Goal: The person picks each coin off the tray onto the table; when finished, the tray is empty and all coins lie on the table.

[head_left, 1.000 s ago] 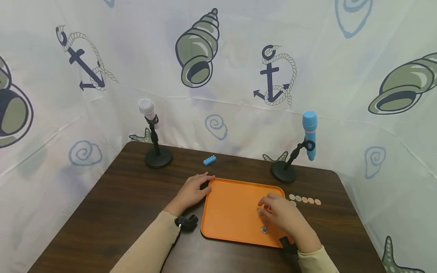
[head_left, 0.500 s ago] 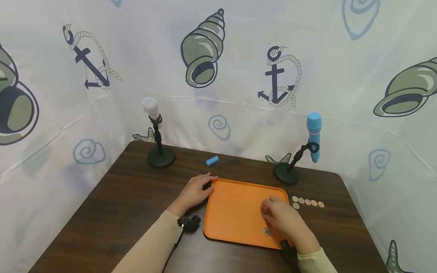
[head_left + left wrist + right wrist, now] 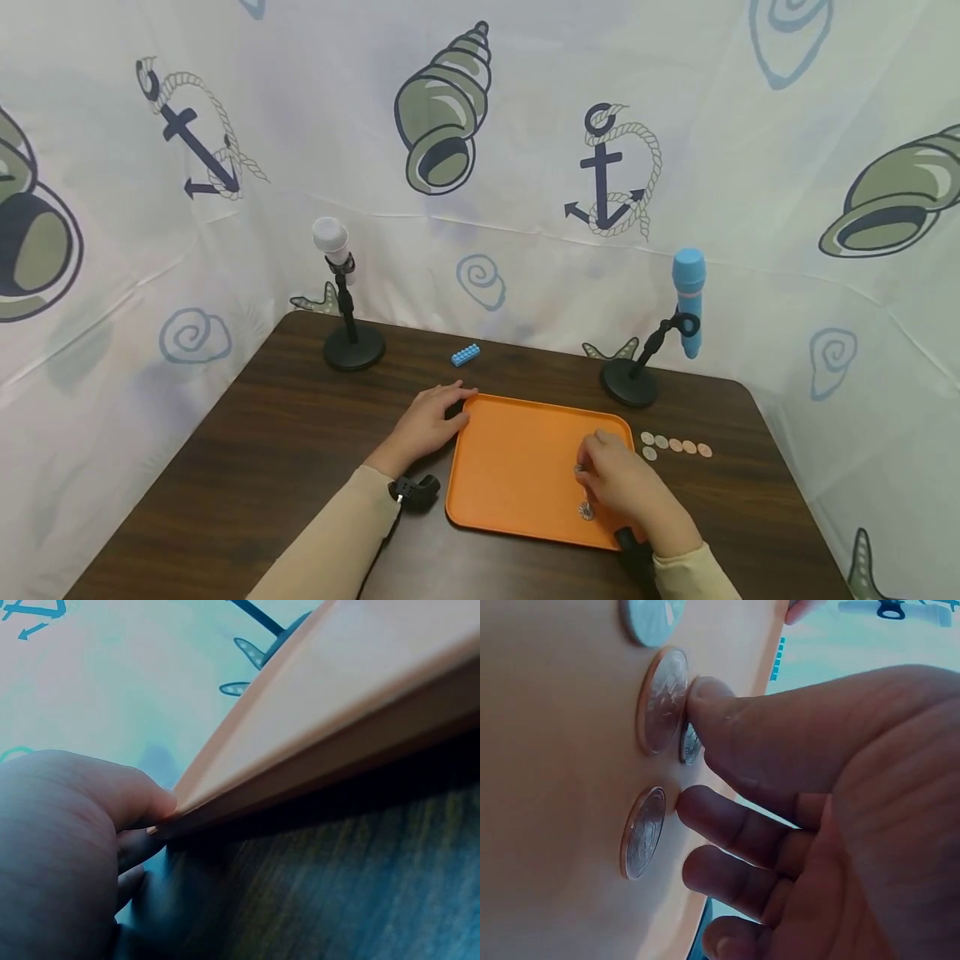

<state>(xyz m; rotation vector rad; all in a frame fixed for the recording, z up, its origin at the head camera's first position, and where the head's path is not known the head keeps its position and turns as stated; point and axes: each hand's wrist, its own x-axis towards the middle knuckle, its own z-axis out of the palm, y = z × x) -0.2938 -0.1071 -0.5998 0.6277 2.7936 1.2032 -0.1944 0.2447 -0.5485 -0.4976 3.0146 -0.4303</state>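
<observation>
My left hand lies at the left side of the orange tray, fingers stretched to its far left corner. In the left wrist view the thumb touches the tray's rim. My right hand is low over the tray's right half, thumb and curled index finger brought together at a silvery coin, mostly hidden behind the thumb. Beside the fingers, the right wrist view shows a copper-tinted coin, a silvery coin and another at the top edge. One coin shows below the hand in the head view.
Several silver and copper coins lie right of the tray on the dark wooden table. A blue toy brick sits behind it. A white microphone and a blue microphone stand on black stands at the back.
My right thumb and index finger have closed together at a coin on the tray. The left hand stays at the tray's edge. The head view has shifted slightly.
</observation>
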